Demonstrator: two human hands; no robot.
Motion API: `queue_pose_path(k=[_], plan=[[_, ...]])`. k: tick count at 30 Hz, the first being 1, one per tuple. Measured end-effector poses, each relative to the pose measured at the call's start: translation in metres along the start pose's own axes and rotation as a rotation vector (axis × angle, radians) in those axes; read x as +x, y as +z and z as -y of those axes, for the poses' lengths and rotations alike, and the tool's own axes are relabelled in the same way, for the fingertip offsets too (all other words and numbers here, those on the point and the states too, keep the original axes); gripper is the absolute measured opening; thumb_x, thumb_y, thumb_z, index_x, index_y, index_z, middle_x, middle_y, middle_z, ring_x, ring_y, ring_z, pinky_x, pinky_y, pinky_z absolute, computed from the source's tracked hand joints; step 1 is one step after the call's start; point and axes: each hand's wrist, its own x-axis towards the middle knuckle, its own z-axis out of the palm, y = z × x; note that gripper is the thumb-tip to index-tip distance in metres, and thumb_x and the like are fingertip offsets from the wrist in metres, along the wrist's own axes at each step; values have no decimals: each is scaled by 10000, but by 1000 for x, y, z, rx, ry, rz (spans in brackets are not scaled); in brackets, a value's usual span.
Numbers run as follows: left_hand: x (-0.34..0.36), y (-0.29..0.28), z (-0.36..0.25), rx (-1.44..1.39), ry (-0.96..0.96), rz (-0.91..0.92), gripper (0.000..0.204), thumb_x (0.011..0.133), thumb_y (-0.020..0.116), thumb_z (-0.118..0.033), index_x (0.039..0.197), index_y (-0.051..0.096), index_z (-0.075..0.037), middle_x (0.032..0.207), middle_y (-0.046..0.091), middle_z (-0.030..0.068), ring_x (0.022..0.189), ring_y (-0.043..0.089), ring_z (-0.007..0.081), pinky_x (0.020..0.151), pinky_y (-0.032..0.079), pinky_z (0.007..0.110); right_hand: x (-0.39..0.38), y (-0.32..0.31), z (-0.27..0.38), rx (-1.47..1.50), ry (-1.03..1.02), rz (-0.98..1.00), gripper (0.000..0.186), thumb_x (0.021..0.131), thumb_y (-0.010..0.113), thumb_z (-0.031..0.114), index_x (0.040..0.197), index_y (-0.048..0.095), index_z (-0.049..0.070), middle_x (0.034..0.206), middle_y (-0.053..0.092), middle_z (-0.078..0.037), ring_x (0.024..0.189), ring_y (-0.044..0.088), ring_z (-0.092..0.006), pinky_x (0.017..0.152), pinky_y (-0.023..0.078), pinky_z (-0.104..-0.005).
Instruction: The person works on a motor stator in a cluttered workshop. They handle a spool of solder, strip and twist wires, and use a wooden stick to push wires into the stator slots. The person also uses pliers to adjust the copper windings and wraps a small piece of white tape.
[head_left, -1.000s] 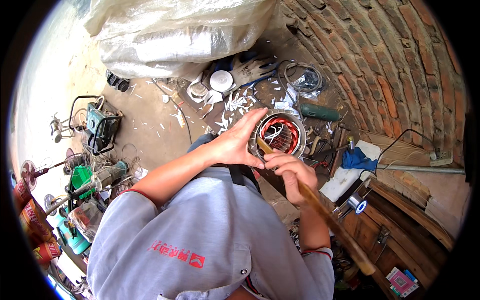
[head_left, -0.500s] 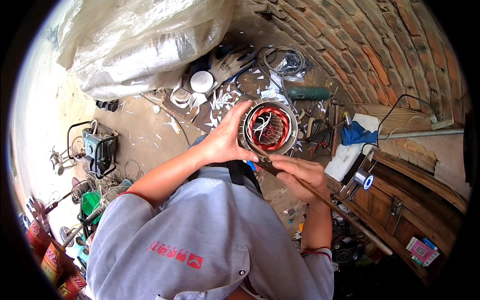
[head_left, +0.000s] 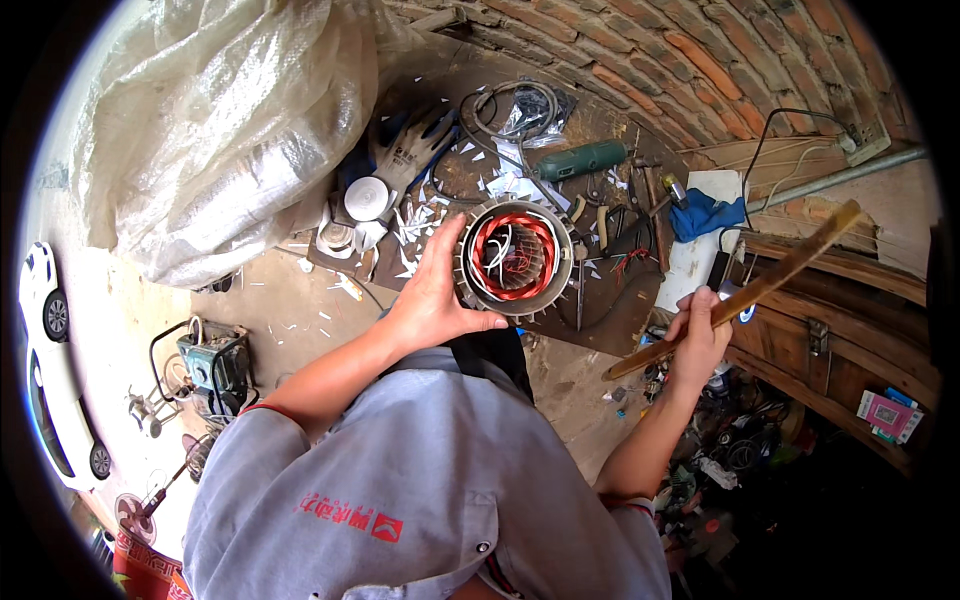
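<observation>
A white car [head_left: 66, 395] stands far left. A big plastic sheet [head_left: 230, 150] is beside a glove [head_left: 406, 152]. A blue cloth [head_left: 708, 216] lies near a brick wall [head_left: 730, 85]

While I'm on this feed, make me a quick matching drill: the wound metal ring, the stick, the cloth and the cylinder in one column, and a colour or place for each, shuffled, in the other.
Things:
1. Wound metal ring
2. Stick
3. Cloth
4. Cylinder

Colours and places:
A. Dark green
B. In the right hand
C. Blue
D. In the left hand

Right pairs: 1-D, 2-B, 3-C, 4-A
</observation>
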Motion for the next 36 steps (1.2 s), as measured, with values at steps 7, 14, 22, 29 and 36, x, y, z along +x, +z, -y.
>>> queue_pose_path(k=[7,14,22,29,36], plan=[[0,-1,0,-75,-61,53,1344,540,942,-395,1499,84,-8,1482,268,266,1397,303,398,1154,295,448,21,31,-117,-831,132,-35,473,857,687,444,712,616,-1,652,641,-180,646,626,-385,637,485,-468],[-10,-2,-33,-331,-204,-177,927,820,778,-133,1527,179,-99,1473,348,199,1342,415,305,1048,419,433,58,44,-154,-793,-13,12,430,848,694,360,1153,582,80,969,694,-176,880,658,-382,746,496,-487],[1,32,-60,-67,-373,-403,775,764,624,39,1460,296,-56,1401,420,195,1260,497,288,941,516,373,66,42,-165,-609,-117,133,485,845,712,256,1250,530,62,1026,580,-121,905,608,-346,742,492,-464],[5,40,-59,21,-411,-465,734,761,540,71,1449,333,-81,1385,456,185,1247,515,285,943,511,384,65,28,-169,-533,-88,242,492,853,705,255,1267,524,58,1074,575,-149,975,590,-356,797,488,-457],[9,40,-55,272,-323,-481,671,765,564,57,1404,422,-89,1380,466,162,1228,514,290,973,471,380,58,22,-175,-532,-164,231,476,866,694,247,1269,525,58,1150,557,-183,1029,580,-382,845,481,-466]])
